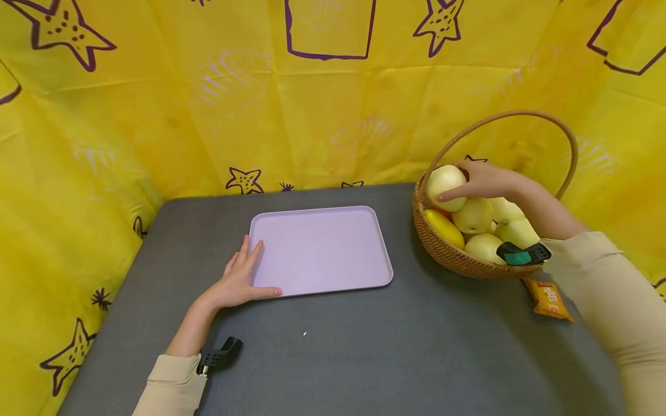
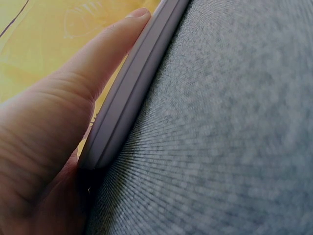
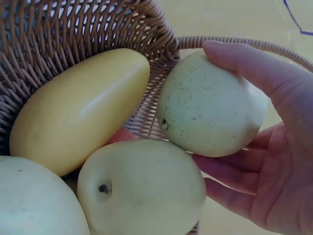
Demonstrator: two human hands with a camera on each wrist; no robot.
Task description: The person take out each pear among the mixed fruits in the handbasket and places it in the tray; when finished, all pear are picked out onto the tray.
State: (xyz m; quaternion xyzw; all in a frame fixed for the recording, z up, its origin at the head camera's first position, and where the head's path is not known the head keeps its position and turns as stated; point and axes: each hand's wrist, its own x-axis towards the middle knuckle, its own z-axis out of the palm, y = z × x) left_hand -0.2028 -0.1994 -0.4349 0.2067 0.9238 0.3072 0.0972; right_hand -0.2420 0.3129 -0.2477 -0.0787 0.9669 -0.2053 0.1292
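Note:
My right hand (image 1: 484,180) grips a round, pale yellow-green pear (image 1: 445,188) at the left side of a wicker basket (image 1: 452,261). In the right wrist view, the thumb lies over the top of this speckled pear (image 3: 210,107) and the fingers are beneath it. Under it in the basket are a smooth yellow mango (image 3: 80,110) and several more pears (image 3: 142,188). My left hand (image 1: 235,283) rests at the near left corner of a lilac tray (image 1: 322,251), its fingers spread. The left wrist view shows the thumb (image 2: 98,58) lying straight along the tray's rim (image 2: 129,93).
An orange snack packet (image 1: 548,299) lies beside the basket, near my right forearm. The basket's tall handle (image 1: 520,112) arches over the fruit. A yellow patterned cloth (image 1: 322,133) hangs behind the grey table (image 1: 354,352). A tiny white speck (image 1: 304,333) is on the table.

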